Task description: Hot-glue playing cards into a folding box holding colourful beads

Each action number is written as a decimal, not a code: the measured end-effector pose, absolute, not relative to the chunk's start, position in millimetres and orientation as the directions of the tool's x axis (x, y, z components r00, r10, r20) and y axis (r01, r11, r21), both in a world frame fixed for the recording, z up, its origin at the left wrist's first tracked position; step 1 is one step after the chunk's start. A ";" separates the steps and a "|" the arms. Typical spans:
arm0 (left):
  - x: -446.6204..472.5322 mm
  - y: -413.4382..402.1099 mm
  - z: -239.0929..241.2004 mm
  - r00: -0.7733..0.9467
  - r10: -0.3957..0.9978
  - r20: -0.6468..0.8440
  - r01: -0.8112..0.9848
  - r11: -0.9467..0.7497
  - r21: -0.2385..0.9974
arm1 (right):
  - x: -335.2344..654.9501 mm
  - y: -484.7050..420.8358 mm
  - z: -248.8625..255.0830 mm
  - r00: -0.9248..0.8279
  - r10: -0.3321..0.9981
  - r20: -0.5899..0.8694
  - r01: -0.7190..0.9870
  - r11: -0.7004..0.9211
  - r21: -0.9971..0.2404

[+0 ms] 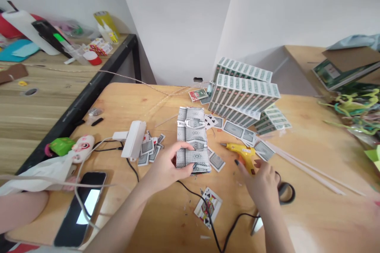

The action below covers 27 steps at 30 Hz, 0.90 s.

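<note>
- Hub of my clock is the grey card panel (192,136), mid-table, 12 pointing away from me. Closest snag on my feed: the black cord (216,237), crossing the jack card (213,201) around 5 to 6. Yank it and I'd probably drag that card along.
- Scissors (292,193) at 4, passing under my right forearm. A low sweep could bump them, blade included.
- Right hand (263,185) at 4: thumb and fingers sit either side of the handle of the yellow glue gun (242,152). Can't tell from here if it's got a real grip. If it's loose, I'd expect the gun to roll. If it's hot, a thumb sliding toward the nozzle gets burned.
- Left hand (170,166) is pinching the panel's near end, thumb on top. Squeeze too hard and those thin cards could crease; twist and a seam might pop.
- Loose cards (216,162) at 4, just beside the panel. Stray glue would stick them down, imo.
- Farthest: the stack of card boxes (245,93), 1 to 2. The upper rows look offset, so a careless elbow might topple them.
</note>
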State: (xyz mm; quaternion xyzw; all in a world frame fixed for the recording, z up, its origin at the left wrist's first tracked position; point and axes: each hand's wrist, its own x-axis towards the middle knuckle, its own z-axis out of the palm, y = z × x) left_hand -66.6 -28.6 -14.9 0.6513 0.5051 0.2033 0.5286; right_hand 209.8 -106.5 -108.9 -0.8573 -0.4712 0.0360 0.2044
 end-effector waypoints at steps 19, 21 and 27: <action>-54.6 -9.0 16.8 0.571 0.812 0.123 0.664 -0.545 0.511 | 212.1 -93.7 -68.1 0.749 0.652 -0.121 0.512 -0.684 -0.520; -53.0 -3.2 23.1 0.590 0.804 0.074 0.688 -0.548 0.476 | 210.7 -96.1 -54.0 0.747 0.653 -0.122 0.493 -0.668 -0.558; -46.6 9.8 35.2 0.566 0.818 -0.103 0.755 -0.465 0.463 | 191.3 -110.6 -26.3 0.613 0.786 0.079 0.657 -0.452 -0.603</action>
